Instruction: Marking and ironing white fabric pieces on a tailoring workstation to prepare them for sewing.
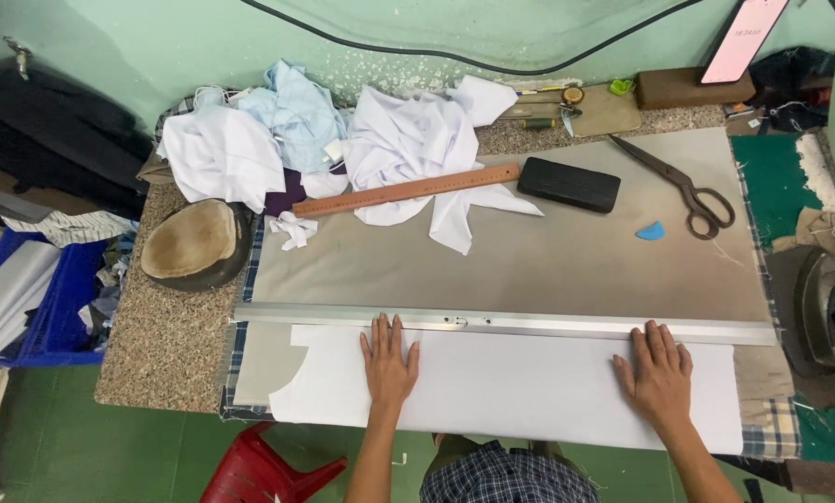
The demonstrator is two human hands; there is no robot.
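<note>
Both forearms were cut off by the frame's lower edge, and the white fabric sheet (520,387) hid the table's near edge. The left hand (389,359) and right hand (659,371) lay open, palms flat on that sheet, which spread beneath and between them. Just beyond the fingertips ran a long metal straightedge (501,323); scissors (683,186) lay well beyond the right hand.

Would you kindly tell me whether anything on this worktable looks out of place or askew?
Little stands out: both hands, left and right, press flat white fabric below the long metal straightedge. Only the crumpled white cloth heap is untidy, draped around the wooden ruler.
</note>
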